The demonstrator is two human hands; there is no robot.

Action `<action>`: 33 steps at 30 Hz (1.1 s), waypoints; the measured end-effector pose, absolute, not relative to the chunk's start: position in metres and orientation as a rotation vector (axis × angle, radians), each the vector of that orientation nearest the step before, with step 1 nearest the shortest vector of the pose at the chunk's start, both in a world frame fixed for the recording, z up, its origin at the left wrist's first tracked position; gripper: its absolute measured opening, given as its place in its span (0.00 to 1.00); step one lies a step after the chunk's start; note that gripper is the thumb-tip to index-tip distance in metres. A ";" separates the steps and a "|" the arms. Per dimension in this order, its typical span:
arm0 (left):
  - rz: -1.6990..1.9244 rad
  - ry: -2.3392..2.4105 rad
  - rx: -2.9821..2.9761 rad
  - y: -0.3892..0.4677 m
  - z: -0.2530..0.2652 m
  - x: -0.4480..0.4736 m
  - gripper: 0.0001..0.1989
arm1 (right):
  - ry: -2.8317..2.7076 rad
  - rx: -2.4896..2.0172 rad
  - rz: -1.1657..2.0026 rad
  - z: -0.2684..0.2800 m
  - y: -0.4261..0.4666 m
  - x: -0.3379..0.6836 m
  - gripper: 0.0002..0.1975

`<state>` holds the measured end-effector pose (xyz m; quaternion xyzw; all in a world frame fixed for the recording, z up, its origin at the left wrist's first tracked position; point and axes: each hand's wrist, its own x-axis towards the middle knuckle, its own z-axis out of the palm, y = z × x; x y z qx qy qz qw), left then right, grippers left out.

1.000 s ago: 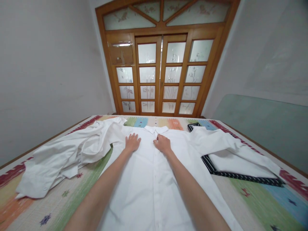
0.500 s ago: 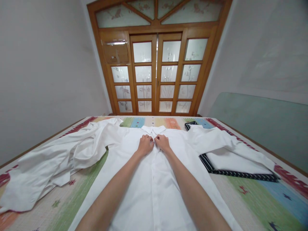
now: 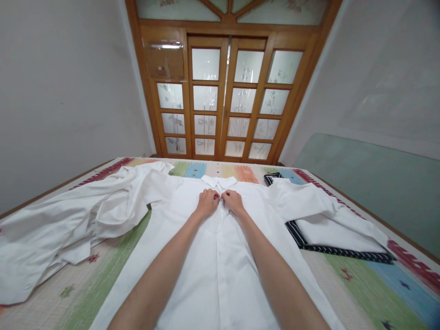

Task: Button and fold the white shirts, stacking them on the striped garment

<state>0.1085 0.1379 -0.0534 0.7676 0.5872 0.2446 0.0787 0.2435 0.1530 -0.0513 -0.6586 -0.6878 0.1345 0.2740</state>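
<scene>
A white button-up shirt (image 3: 192,256) lies spread front side up, its collar (image 3: 219,182) toward the far edge and its sleeves out to both sides. Just below the collar, my left hand (image 3: 208,202) pinches the placket from the left. My right hand (image 3: 232,201) pinches it from the right, the fingertips of both almost meeting. The button and buttonhole between them are too small and covered to make out. Further down, the placket (image 3: 219,266) runs straight toward me.
Beneath lies a multicoloured patterned cloth (image 3: 103,275). Under the right sleeve (image 3: 302,197) is a white piece with black striped edging (image 3: 347,252). The left sleeve (image 3: 79,220) is bunched. Beyond stand wooden glazed doors (image 3: 223,91); a pale green panel (image 3: 371,183) leans at the right wall.
The view has tilted and shifted slightly. Both hands stay at the same spot below the collar, still pinching the placket, with only slight finger movement.
</scene>
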 end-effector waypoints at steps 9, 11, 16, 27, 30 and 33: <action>0.727 1.823 2.203 0.137 -0.054 0.115 0.09 | -1.838 -1.741 0.393 -0.051 0.154 0.246 0.14; 0.721 1.814 2.215 0.136 -0.054 0.114 0.09 | -1.838 -1.735 0.388 -0.052 0.154 0.246 0.14; 0.746 1.796 2.210 0.136 -0.055 0.112 0.09 | -1.841 -1.733 0.391 -0.050 0.153 0.245 0.13; 0.768 1.779 2.228 0.137 -0.058 0.112 0.09 | -1.870 -1.747 0.388 -0.047 0.150 0.245 0.13; 0.753 1.776 2.252 0.138 -0.058 0.112 0.09 | -1.886 -1.733 0.363 -0.049 0.150 0.244 0.13; 0.737 1.777 2.258 0.137 -0.058 0.112 0.09 | -1.898 -1.713 0.345 -0.052 0.152 0.243 0.13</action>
